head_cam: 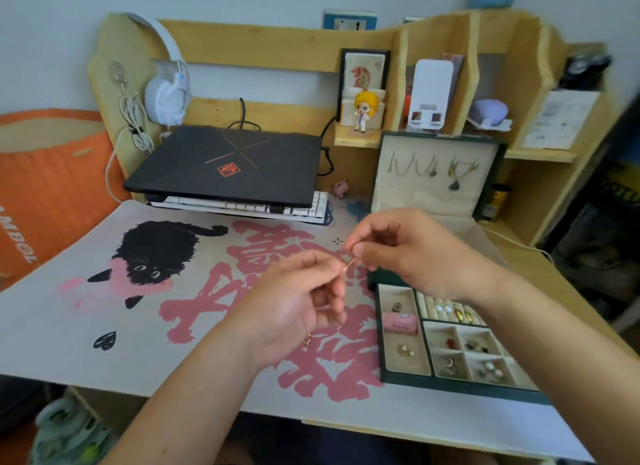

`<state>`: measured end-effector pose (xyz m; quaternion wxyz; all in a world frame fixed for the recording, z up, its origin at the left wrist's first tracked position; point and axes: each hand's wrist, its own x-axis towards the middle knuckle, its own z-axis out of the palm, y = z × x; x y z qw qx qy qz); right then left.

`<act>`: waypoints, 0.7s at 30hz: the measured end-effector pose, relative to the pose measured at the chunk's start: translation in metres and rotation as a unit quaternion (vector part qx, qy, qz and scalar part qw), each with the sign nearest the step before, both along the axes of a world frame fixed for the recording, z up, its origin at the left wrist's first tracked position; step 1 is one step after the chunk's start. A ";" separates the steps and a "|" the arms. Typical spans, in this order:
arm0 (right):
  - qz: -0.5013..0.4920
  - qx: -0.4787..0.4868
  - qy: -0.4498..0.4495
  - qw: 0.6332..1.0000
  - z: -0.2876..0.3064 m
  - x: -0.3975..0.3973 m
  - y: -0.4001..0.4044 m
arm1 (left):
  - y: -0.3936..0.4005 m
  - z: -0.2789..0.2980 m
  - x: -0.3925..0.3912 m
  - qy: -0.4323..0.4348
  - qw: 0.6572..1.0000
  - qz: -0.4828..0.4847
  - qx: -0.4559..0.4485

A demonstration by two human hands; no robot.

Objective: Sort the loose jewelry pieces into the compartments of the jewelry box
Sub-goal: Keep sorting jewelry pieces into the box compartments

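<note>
1. Step in hand — both hands are raised above the table (433, 426), working one thin gold-coloured piece, most likely a fine chain (349, 266) or its clasp, too small to tell for sure.
2. The left hand (298, 302) pinches one end between thumb and fingertips; a small gold bit (307, 340) shows just under its palm, seemingly the chain's tail, though that cannot be confirmed.
3. The right hand (408, 253) pinches the other end, so each grip is closed on the same piece, stretched short between them.
4. The piece sits above the printed desk mat (104, 326), just left of the open green jewelry box (450, 385) — not yet in any compartment.
5. The box's tray already holds sorted items: earrings and rings in the small square cells, rings in the roll slots, a pink case (400, 322) in the long left cell. Necklaces (433, 168) hang on the upright lid (398, 194).
6. Judgement: this looks like untangling or fastening before stowing.
7. The next move calls for carrying it right to the box, choosing the lid hooks if it is a necklace or a free cell otherwise, and releasing gently so the thin links do not snag or knot.
</note>
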<state>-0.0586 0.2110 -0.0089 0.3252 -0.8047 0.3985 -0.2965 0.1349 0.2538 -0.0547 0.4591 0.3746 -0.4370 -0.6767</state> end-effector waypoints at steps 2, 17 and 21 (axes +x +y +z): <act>-0.033 0.021 -0.045 0.998 -0.010 -0.014 0.013 | -0.001 0.007 -0.003 -0.085 0.996 -0.009 -0.031; 0.008 0.428 -0.489 0.760 -0.059 -0.071 0.085 | -0.018 0.087 -0.102 -0.524 0.765 -0.283 -0.247; -0.056 0.414 -0.490 0.765 -0.061 -0.095 0.093 | -0.023 0.084 -0.123 -0.549 0.743 -0.268 -0.273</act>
